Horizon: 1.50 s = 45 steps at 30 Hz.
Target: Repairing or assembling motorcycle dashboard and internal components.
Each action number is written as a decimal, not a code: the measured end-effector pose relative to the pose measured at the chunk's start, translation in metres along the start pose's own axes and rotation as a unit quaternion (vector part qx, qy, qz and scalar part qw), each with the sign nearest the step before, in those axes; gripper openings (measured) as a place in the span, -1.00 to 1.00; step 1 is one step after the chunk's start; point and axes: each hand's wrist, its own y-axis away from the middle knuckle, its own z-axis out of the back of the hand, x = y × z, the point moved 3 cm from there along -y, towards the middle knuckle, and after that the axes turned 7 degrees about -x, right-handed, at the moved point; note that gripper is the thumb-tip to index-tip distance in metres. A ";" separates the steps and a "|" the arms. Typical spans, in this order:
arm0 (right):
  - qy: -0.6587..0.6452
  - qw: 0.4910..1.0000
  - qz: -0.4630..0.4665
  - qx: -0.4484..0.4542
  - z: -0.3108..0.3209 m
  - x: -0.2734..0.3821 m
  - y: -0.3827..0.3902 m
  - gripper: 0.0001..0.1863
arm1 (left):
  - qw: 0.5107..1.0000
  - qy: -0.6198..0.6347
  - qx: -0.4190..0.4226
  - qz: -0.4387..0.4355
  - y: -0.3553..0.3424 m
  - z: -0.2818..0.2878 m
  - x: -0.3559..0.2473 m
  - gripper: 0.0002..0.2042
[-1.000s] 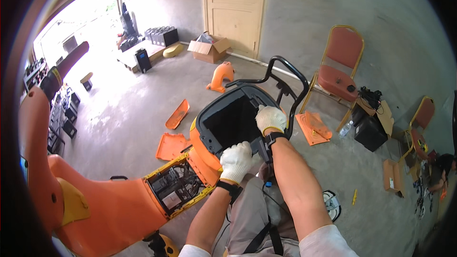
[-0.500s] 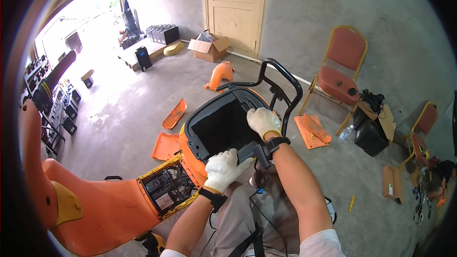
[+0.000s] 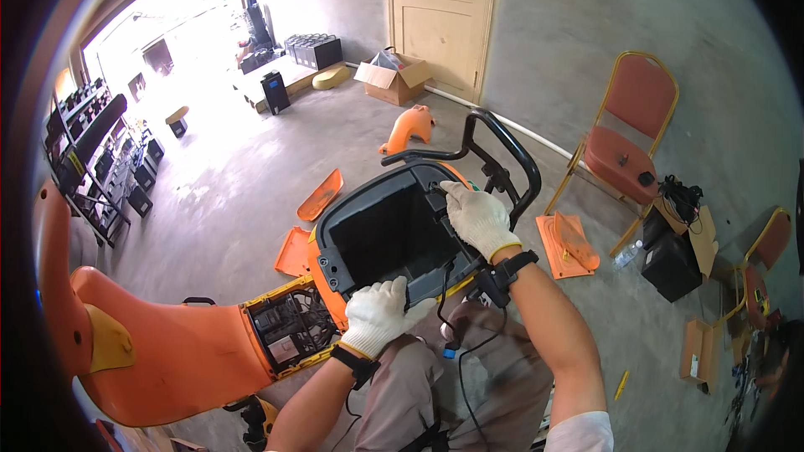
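A dark grey storage compartment (image 3: 333,234) with a deep black inside is set in the rear of an orange vehicle (image 3: 188,335). My left hand (image 3: 377,316), in a white knit glove, is closed over its near rim. On the rim's right side lies my right hand (image 3: 479,216), gloved alike, its bent fingers near the upper right corner; what they grip is hidden. Behind that hand rises a black tubular rack (image 3: 523,163). Wiring fills an open bay (image 3: 293,326) left of the compartment. A black cable (image 3: 465,381) with a blue connector (image 3: 450,353) hangs over my legs.
Orange panels (image 3: 320,194) lie on the floor beyond the vehicle, another stack (image 3: 567,244) to its right. A red chair (image 3: 624,151), plastic bottle (image 3: 628,254) and black box (image 3: 672,264) stand right. At the back are a cardboard box (image 3: 394,79) and a door (image 3: 442,21).
My right hand has shifted slightly along the compartment's right side, and its fingers have bent differently. My left hand stays on the near rim. The view has turned a little left.
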 end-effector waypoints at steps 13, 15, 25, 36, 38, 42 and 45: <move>0.101 0.991 0.085 -0.027 -0.006 -0.003 -0.005 -0.60 | 1.000 -0.011 0.012 0.011 0.001 0.003 -0.004 -0.33; 0.106 0.991 0.080 -0.013 -0.008 -0.004 -0.005 -0.60 | 1.000 -0.008 0.003 0.013 0.001 0.002 -0.004 -0.33; 0.146 0.988 0.046 -0.010 -0.012 0.009 0.008 -0.51 | 0.999 -0.013 0.027 0.019 0.001 0.002 -0.003 -0.31; 0.235 0.967 -0.067 0.077 -0.008 0.037 0.004 -0.28 | 1.000 0.016 -0.019 -0.002 0.003 -0.001 0.003 -0.33; 0.236 0.964 -0.082 0.093 -0.009 0.038 0.002 -0.32 | 1.000 0.021 -0.022 -0.003 0.003 -0.002 0.004 -0.32; 0.260 0.959 -0.077 0.085 -0.009 0.043 0.002 -0.29 | 0.999 0.030 -0.020 -0.008 0.004 -0.005 0.006 -0.31; 0.255 0.959 -0.087 0.088 -0.005 0.048 0.003 -0.26 | 0.999 0.042 -0.031 -0.013 0.004 -0.006 0.008 -0.30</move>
